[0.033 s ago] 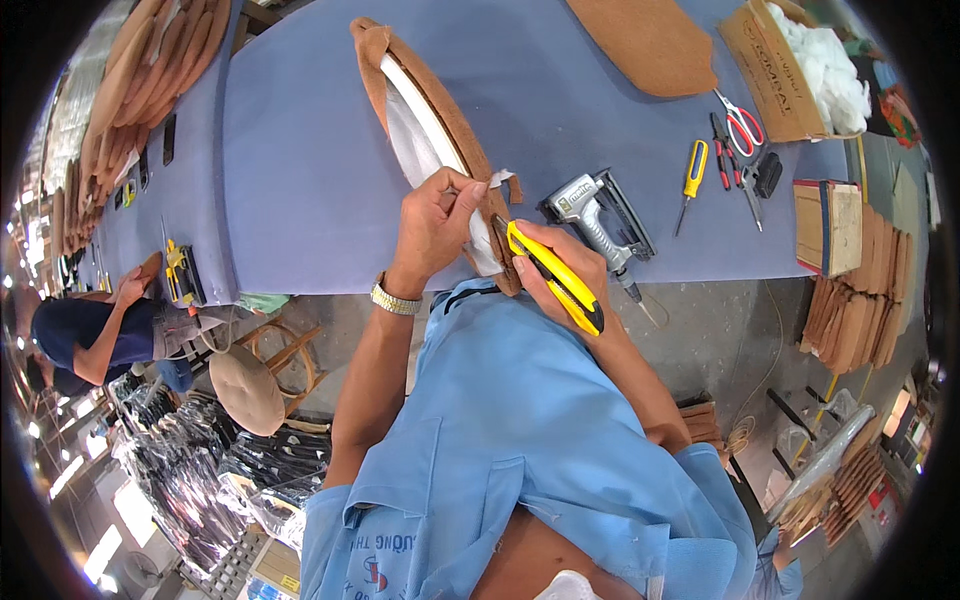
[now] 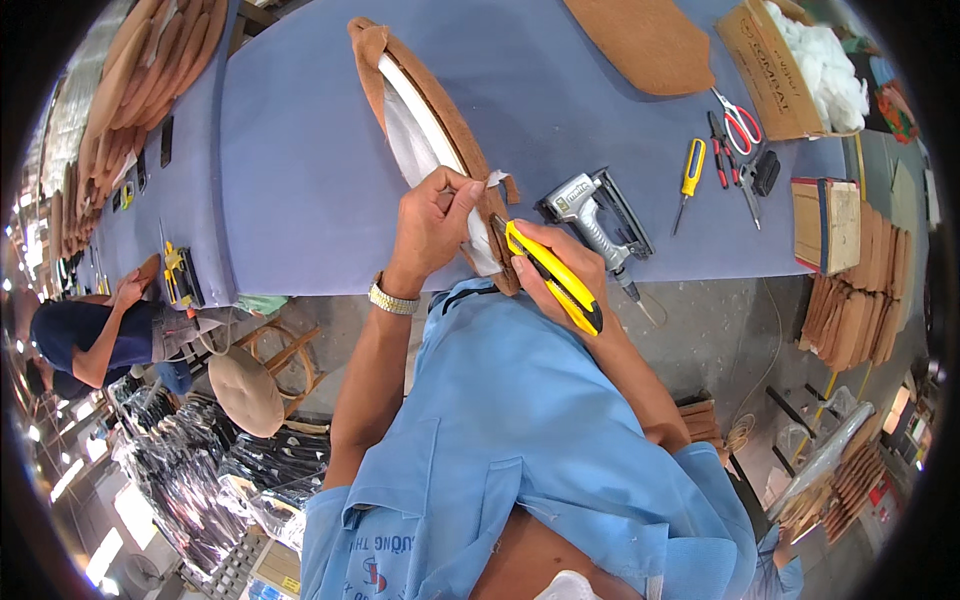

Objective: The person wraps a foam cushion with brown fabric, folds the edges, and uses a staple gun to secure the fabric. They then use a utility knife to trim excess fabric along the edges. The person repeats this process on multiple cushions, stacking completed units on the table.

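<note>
A long curved piece covered in brown fabric (image 2: 437, 98), with a white strip and pale lining along its open side, lies across the table's near edge, its near end by my shirt. My left hand (image 2: 433, 222) is closed in a pinch at that open edge; the fingertips partly hide what they grip, which looks like the fabric edge. My right hand (image 2: 572, 262) is wrapped round a yellow utility knife (image 2: 555, 280). The knife's blade end points at the brown fabric, close to my left fingertips. A small loose fabric scrap (image 2: 510, 187) sticks out beside them.
On the blue-covered table (image 2: 300, 150), right of my hands, lie a staple gun (image 2: 590, 212), a yellow screwdriver (image 2: 691, 172), pliers (image 2: 718, 145) and red-handled scissors (image 2: 740, 125). Behind them are a brown panel (image 2: 650, 45) and a cardboard box (image 2: 765, 75) with white stuffing. A co-worker (image 2: 95, 335) is at left.
</note>
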Motion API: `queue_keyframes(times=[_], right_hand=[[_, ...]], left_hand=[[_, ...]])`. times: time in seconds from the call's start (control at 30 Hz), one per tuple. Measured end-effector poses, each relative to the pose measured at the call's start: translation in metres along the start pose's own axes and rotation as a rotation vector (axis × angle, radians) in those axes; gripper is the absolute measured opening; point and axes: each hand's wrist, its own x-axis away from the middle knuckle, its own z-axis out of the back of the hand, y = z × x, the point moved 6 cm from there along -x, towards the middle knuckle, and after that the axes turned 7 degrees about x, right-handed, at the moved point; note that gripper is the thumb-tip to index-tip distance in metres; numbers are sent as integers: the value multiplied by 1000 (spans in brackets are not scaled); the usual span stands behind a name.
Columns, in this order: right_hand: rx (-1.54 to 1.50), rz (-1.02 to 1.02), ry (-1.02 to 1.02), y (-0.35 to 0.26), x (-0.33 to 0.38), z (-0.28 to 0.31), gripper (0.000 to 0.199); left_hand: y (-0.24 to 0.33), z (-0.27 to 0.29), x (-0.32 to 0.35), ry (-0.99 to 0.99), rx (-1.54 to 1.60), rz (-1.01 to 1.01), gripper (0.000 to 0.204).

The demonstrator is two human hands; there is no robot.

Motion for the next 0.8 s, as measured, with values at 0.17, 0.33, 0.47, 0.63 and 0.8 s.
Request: queue_keyframes(times=[0.17,0.33,0.47,0.63,0.8], right_hand=[[25,2,16,3,1,1,38],[41,21,40,11,-3,3,38],[54,-6,48,12,-4,7,38],[10,9,45,12,-4,9,38],[32,22,13,8,-5,11,37]], left_hand=[[7,-5,-4,1,72,20,19],[13,-15,-15,-66,25,19,17],[16,-22,-18,-171,28,-59,38],[3,-26,-26,-150,140,-155,55],[11,-20,-27,-58,196,-46,67]])
